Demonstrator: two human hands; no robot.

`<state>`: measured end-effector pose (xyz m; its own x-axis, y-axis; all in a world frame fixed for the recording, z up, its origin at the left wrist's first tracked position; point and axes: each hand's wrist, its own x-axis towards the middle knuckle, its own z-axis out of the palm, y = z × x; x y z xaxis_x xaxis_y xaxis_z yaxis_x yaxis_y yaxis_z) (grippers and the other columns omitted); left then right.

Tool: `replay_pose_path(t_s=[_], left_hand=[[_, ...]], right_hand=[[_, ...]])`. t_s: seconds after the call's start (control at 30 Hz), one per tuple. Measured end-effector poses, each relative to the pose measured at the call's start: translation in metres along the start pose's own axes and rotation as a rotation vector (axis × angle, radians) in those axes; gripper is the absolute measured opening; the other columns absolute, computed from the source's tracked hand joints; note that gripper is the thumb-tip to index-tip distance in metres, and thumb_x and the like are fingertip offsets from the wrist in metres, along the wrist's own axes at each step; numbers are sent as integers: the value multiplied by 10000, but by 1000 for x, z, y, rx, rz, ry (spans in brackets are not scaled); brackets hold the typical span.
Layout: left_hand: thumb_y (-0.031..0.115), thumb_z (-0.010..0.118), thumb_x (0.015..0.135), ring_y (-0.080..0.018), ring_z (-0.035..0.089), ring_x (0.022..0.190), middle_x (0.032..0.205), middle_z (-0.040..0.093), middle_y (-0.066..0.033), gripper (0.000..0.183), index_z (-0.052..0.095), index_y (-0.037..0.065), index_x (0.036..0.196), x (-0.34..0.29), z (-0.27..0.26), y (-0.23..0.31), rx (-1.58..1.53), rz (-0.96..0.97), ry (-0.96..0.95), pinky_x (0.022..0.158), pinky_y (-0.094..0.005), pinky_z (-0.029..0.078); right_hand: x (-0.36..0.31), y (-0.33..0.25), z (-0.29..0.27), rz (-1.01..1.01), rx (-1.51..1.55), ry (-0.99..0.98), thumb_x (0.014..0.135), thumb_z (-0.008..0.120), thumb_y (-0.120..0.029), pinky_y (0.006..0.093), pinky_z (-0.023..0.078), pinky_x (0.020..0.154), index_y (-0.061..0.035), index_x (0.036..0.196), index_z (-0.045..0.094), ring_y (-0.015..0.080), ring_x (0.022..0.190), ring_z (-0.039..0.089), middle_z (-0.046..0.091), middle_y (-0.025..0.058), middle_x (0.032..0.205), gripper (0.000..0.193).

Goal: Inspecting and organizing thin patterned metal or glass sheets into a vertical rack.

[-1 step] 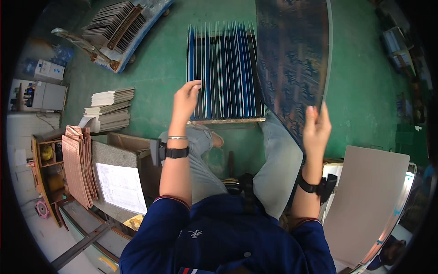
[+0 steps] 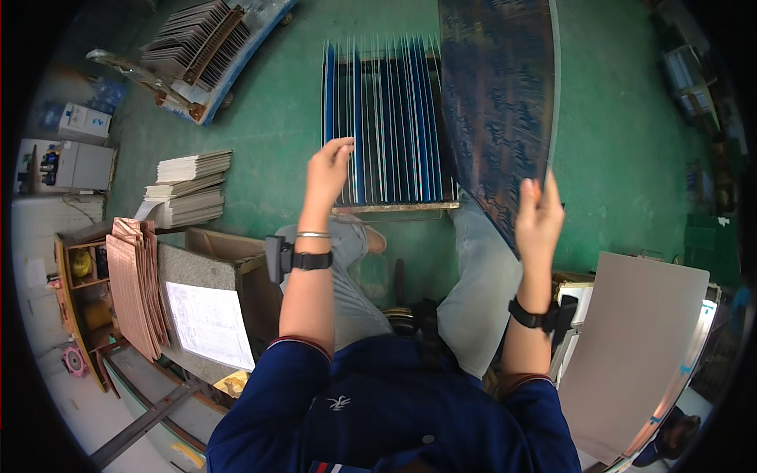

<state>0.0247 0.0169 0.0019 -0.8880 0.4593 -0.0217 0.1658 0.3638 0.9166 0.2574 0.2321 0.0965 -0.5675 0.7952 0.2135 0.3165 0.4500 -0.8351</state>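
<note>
A large dark panel [image 2: 497, 118], thin and patterned with fine traces, is held up on edge above the green floor [image 2: 623, 134], just right of a rack [image 2: 386, 126] of blue sheets standing in slots. The right hand [image 2: 538, 219] is clamped on the panel's lower edge, fingers curled round it. The left hand [image 2: 330, 169] is kept apart from the right, its fingertips laid on the tops of the blue sheets near the rack's front rail; whether one sheet is actually pinched cannot be told.

The main risk is judged to lie in the one-handed hold. The panel is gripped at a single low point, so it can be swung or bowed by its own weight, and the grip may be lost if it tips away. The upper end is cut off at the rim of the view, so what it may strike there cannot be seen. A slip would probably send an edge onto the floor or against the rack, and a corner or the traced face could be damaged.

The slots are narrow and closely set. If the panel is brought in at a slant, a neighbouring blue sheet may be scraped or two panels forced into one slot. The thin edges could also cut bare fingers.

Further out, a stack of pale boards [image 2: 189, 189], copper-coloured sheets [image 2: 136, 288] and a grey board [image 2: 639, 347] are kept near the legs, so little room is left for stepping back.
</note>
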Motion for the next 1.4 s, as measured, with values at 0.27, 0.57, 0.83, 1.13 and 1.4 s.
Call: replay_pose_path(t_s=[0.27, 0.57, 0.83, 1.13, 1.4], left_hand=[[31, 543, 868, -163, 623, 932, 1006, 654, -105, 186, 633, 29, 1031, 11, 133, -41, 43, -41, 30, 829, -253, 467], [171, 604, 833, -278, 292, 1324, 1382, 396, -63, 390, 540, 133, 1215, -6, 205, -34, 512, 174, -75, 1086, -468, 208], [194, 595, 832, -327, 310, 1301, 1385, 396, -17, 469, 481, 142, 1284, 2, 169, -44, 605, 259, -96, 1079, -459, 239], [136, 644, 782, -329, 307, 1304, 1360, 432, -48, 520, 460, 92, 1266, -1, 179, -37, 532, 186, -48, 1074, -445, 255], [94, 612, 757, -398, 326, 1271, 1370, 416, -75, 118, 538, 6, 783, 0, 176, -43, 618, 222, -52, 1039, -501, 286]], right_hand=[[20, 32, 60, 206, -100, -239, 886, 466, -15, 351, 493, 708, -32, 1277, 462, 359, 799, 634, 612, 266, 960, 391], [34, 41, 71, 190, -20, -208, 894, 449, -14, 356, 492, 787, -65, 1296, 450, 340, 973, 616, 606, 241, 1042, 405], [31, 55, 74, 37, 26, -190, 892, 436, 7, 370, 467, 841, -32, 1314, 417, 343, 1055, 577, 558, 260, 1140, 425], [56, 51, 110, 20, -74, -159, 874, 424, 20, 426, 493, 660, -149, 1374, 345, 405, 799, 622, 624, 258, 908, 534], [36, 33, 116, 164, -106, -311, 868, 449, -23, 455, 489, 612, -170, 1371, 357, 408, 700, 620, 623, 246, 761, 532]])
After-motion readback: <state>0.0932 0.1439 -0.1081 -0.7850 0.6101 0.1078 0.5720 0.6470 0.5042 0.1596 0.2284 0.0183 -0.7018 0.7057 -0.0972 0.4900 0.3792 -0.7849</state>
